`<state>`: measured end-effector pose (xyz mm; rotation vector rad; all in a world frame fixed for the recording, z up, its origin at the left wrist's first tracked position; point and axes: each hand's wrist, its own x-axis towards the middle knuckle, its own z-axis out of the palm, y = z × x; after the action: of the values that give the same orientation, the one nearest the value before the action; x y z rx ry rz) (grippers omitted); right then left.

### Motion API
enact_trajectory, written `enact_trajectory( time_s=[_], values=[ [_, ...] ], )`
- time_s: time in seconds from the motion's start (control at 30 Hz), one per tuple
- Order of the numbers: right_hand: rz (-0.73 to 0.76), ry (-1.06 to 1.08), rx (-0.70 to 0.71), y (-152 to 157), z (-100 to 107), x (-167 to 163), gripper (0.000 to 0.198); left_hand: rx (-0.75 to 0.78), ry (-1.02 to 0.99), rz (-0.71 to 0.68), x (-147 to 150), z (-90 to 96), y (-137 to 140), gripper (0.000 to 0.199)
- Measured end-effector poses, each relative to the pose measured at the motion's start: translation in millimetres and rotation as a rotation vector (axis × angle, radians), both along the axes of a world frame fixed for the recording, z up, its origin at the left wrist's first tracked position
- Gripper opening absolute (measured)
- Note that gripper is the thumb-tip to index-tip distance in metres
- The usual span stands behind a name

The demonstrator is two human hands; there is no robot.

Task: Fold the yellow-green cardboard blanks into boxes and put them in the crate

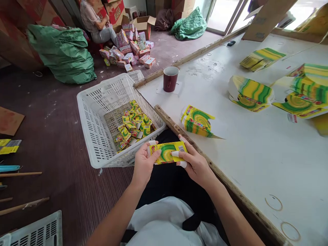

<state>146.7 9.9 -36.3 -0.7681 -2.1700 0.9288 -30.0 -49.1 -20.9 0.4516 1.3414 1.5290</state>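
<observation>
The left hand (143, 163) pinches one end of a flat yellow-and-green cardboard packet (166, 152); the right hand (196, 164), its fingertips (175, 154) white-covered, pinches the other end; it sits above a dark-clothed lap (166, 182), near a white perforated plastic basket (88, 118) and a white wood-edged surface (246, 153).

Carton (166, 152), one: ends partly covered by left hand (142, 164) and right hand (199, 168); small print illegible. Little boxes (130, 129), in white basket (90, 118): they overlap, count uncertain. Grey crate (58, 227): left and bottom edges crop it. Card stack (311, 80): right edge crops it. Far green sack (191, 25): contents hidden. Seated person (90, 18): head blurred.
</observation>
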Motion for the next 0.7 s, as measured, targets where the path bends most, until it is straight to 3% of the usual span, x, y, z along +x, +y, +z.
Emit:
enact_trajectory(
  time_s=[0.1,0.23,0.37,0.47,0.53,0.6,0.7],
  values=[
    [0.002,0.027,-0.01,-2,1,-4,0.022,0.001,0.011,-0.013,-1,0.9,0,0.045],
    [-0.093,0.079,-0.047,-10,-4,-14,0.054,0.013,0.031,-0.037,3,1.5,-1,0.043],
    [-0.137,0.061,-0.076,-15,-2,-21,0.058,-0.002,0.064,-0.056,4,-1.5,-3,0.042],
    [-0.155,0.063,-0.09,-5,6,-17,0.067,-0.009,0.22,-0.034,-11,1.7,3,0.04],
    [-0.258,0.076,-0.081,11,11,-8,0.069,0.012,0.429,0.12,-33,6.8,10,0.04],
    [-0.485,0.072,-0.018,32,14,5,0.059,0.004,0.684,0.353,-60,11.3,16,0.044],
    [-0.761,-0.097,0.099,62,8,21,0.041,-0.159,1.04,0.52,-90,10.7,20,0.067]
  ],
)
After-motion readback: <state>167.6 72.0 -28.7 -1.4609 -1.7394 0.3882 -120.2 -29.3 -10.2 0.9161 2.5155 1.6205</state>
